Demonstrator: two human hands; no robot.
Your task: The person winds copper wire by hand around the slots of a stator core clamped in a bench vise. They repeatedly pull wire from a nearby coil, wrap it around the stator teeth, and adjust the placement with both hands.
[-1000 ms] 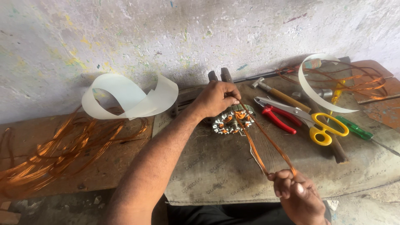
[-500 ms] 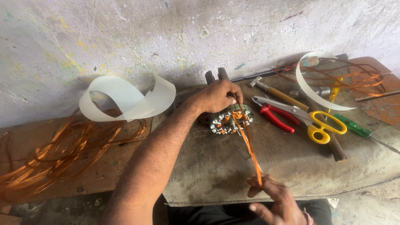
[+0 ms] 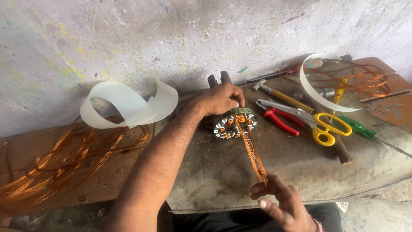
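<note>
A grey, worn mat (image 3: 300, 172) is spread over the bench against a stained whitewashed wall. At about 2 o'clock from the centre of the mat, yellow-handled scissors (image 3: 324, 129) are laid beside red-handled pliers (image 3: 279, 120), with a wooden-handled hammer (image 3: 279, 95) just behind them and a green-handled screwdriver (image 3: 358, 128) further out at 3 o'clock. A curled strip of white insulating sheet (image 3: 322, 92) is seen at 1 o'clock, over a loose tangle of copper wire (image 3: 360, 79). At 9 o'clock a larger curl of the same white sheet (image 3: 128, 105) is propped above a heap of loose copper wire (image 3: 64, 159) on a brown board. Nothing is placed between the hands.

The round metal stator core with copper windings (image 3: 235, 123) is set on the mat near its centre. It is touched at its 11 o'clock edge by the left hand (image 3: 221, 99), whose fingers are curled down and pressed onto the core. From the core a bundle of copper strands (image 3: 253, 154) is drawn taut towards 5 o'clock, where its end is pinched between thumb and fingers of the right hand (image 3: 283, 204), well apart from the core.
</note>
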